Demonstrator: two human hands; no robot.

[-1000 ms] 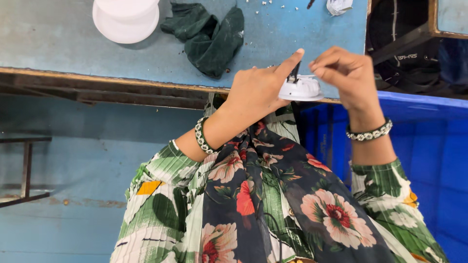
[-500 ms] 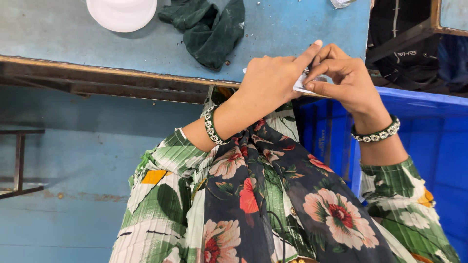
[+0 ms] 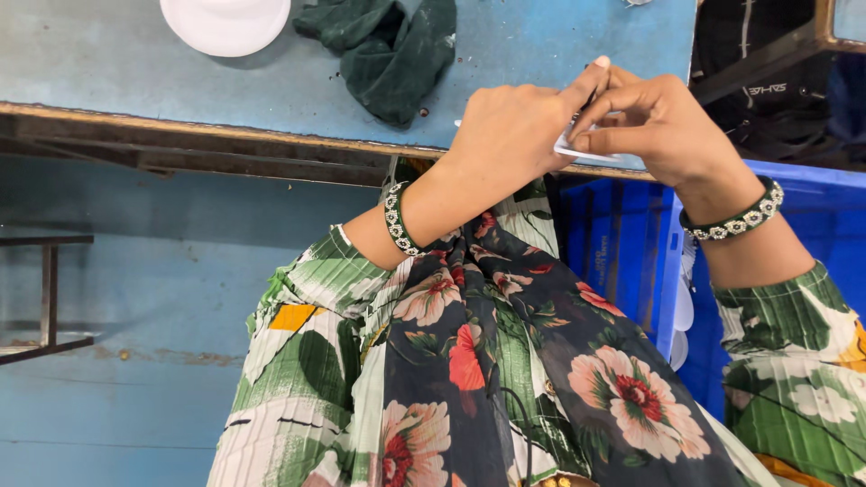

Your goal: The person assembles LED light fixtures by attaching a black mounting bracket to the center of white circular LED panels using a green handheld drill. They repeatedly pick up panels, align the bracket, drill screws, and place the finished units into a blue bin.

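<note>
From the head view, both hands meet over the near edge of a blue table (image 3: 135,72), just right of the middle of the scene. The left hand (image 3: 510,126) is curled in a loose fist with its forefinger stretched out to the right, and that finger presses against a small white piece (image 3: 586,149) — thin, flat-looking, and mostly hidden, so its kind cannot be told. The right hand (image 3: 663,122) closes on the same white piece from the right, its fingers (image 3: 613,140) folded over the top of it, so the piece is pinched between the two hands right above the table's edge. Each wrist carries a green bangle set with pale stones; the left one (image 3: 394,219) sits nearer the viewer than the right one (image 3: 735,221). On the far side of the table lies a crumpled dark green cloth (image 3: 388,50), well apart from the hands, and left of it stands a round white lid-like disc (image 3: 225,18), cut off by the top of the frame. Below the right hand, near the person's lap, is a blue plastic crate (image 3: 622,252). The lap itself is covered by a floral garment (image 3: 469,361) — green, white and dark panels with pink flowers.
</note>
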